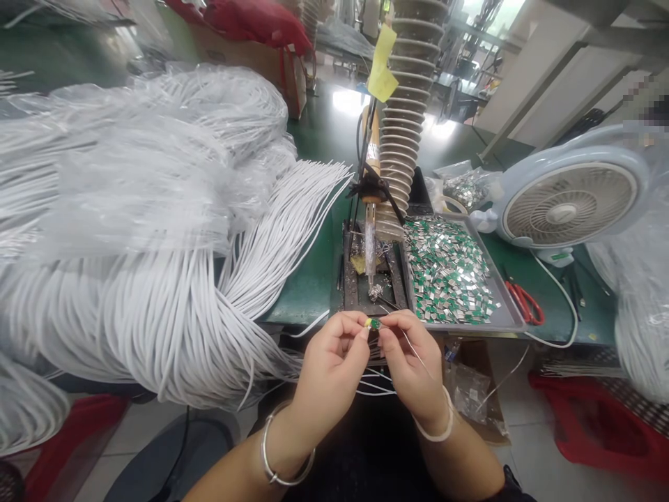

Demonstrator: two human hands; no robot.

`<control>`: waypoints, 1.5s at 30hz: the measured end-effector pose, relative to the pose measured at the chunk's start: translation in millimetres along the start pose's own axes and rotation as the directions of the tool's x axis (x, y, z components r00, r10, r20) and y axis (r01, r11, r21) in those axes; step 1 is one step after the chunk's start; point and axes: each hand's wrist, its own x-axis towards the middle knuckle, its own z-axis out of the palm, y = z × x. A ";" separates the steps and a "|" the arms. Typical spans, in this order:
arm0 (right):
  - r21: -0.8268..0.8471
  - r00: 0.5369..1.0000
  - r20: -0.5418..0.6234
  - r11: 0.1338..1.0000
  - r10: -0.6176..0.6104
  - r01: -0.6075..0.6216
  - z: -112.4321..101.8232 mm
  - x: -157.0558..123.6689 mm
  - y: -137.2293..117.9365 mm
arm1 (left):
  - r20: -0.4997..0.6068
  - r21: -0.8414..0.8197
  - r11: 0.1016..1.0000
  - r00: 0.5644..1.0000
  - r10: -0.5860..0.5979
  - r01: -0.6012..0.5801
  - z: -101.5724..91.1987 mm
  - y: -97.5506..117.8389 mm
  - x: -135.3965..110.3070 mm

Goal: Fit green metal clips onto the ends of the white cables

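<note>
Close under the soldering iron, my left hand (337, 355) pinches a small green circuit board (375, 324) between thumb and forefinger; a bit of yellow shows at its left end. My right hand (410, 359) is closed too, its thumb and forefinger meeting at the board's right end. A thin silvery wire (414, 351) runs across the right fingers. Beyond the hands, the upright soldering iron (371, 240) points down at a lump of solder (376, 293) on a dark metal stand (350, 279). White cables (375, 385) pass below my hands.
A grey tray (515, 317) of many small boards stands right, beside red-handled scissors (527, 303) and a fan (569, 199). Large bundles of white cable (172, 321) cover the left. A ribbed hose (408, 118) rises behind the iron. Red stools (601, 432) stand below.
</note>
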 end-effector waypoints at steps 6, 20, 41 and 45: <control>-0.143 0.935 -0.100 0.935 -0.339 0.323 0.9 -5.4 13.2 | -0.066 -0.020 0.998 0.996 -0.060 0.059 -0.6 0.3 3.8; -0.097 0.914 -0.079 0.916 -0.398 0.390 0.7 0.8 11.7 | -0.025 -0.166 0.980 0.994 -0.111 0.106 2.3 2.6 11.6; -0.164 0.903 -0.069 0.898 -0.424 0.409 2.7 9.3 9.2 | -0.055 -0.206 0.973 0.992 -0.115 0.101 4.1 6.6 18.6; -0.169 0.900 -0.073 0.895 -0.430 0.414 3.5 11.8 8.7 | -0.063 -0.205 0.973 0.991 -0.121 0.106 3.8 5.3 20.6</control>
